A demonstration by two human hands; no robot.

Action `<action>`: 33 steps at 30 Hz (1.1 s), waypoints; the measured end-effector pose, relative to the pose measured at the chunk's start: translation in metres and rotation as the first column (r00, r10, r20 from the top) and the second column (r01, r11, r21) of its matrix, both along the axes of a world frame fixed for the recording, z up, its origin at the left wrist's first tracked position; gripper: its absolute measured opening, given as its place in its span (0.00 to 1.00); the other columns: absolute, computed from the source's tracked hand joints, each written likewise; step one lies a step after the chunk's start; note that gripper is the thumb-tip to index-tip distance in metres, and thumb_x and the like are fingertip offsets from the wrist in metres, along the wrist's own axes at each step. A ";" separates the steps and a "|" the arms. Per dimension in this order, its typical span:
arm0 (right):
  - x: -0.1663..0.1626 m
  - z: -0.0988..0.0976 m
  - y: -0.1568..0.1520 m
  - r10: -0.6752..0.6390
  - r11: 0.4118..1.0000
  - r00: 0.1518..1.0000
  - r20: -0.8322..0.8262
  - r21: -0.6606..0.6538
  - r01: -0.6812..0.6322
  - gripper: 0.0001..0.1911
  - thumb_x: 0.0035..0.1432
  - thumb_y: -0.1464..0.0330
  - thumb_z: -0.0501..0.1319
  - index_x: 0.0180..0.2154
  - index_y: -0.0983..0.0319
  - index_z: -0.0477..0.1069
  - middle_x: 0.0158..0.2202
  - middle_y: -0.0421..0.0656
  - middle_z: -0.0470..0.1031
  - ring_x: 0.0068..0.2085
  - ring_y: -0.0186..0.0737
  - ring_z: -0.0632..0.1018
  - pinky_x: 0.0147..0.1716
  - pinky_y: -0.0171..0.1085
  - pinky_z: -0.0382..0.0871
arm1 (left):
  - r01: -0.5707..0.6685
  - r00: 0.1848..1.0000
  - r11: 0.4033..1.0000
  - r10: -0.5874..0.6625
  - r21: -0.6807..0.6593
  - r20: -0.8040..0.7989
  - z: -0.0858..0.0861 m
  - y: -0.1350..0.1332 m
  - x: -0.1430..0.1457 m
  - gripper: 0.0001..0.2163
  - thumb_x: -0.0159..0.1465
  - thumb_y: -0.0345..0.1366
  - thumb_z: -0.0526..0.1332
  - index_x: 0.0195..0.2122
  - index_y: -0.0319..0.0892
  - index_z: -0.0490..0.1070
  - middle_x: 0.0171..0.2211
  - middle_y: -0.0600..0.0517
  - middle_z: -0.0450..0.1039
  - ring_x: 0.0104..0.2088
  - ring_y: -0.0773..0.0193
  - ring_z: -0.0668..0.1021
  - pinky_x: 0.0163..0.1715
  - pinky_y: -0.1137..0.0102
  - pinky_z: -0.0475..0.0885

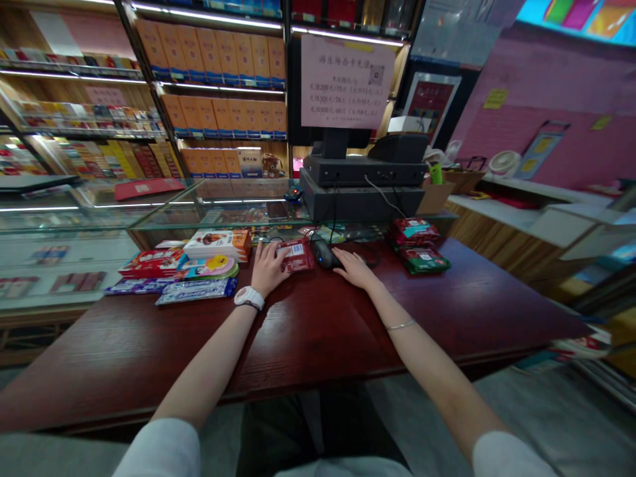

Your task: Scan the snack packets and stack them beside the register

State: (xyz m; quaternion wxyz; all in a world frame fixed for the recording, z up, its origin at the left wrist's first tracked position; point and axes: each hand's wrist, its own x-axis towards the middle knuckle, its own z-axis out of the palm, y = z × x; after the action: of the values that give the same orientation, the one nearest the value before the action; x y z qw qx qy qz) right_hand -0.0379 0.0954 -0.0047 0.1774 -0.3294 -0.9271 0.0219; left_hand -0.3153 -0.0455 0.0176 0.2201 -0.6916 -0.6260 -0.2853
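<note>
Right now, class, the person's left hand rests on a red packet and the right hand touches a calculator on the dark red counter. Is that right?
No. The head view shows the right hand touching a black computer mouse, not a calculator. The left hand does rest on the red packet, on the dark red counter.

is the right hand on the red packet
No, the left hand rests on the red packet, while the right hand lies by the mouse.
</note>
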 end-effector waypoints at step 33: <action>-0.011 0.032 -0.028 0.033 0.991 0.883 -0.468 -0.098 -0.089 0.31 0.59 0.61 0.59 0.63 0.59 0.62 0.55 0.47 0.75 0.57 0.50 0.75 0.58 0.50 0.67 | -0.083 0.996 0.996 0.082 0.025 0.017 0.003 -0.001 -0.012 0.23 0.55 0.37 0.66 0.53 0.46 0.71 0.59 0.41 0.67 0.61 0.45 0.68 0.68 0.44 0.49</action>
State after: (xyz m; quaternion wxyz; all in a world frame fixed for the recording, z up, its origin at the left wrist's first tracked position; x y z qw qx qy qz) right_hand -0.0486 0.0670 0.0269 0.3740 -0.2948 -0.8647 0.1599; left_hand -0.3275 -0.0468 0.0202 0.2355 -0.6601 -0.6520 -0.2894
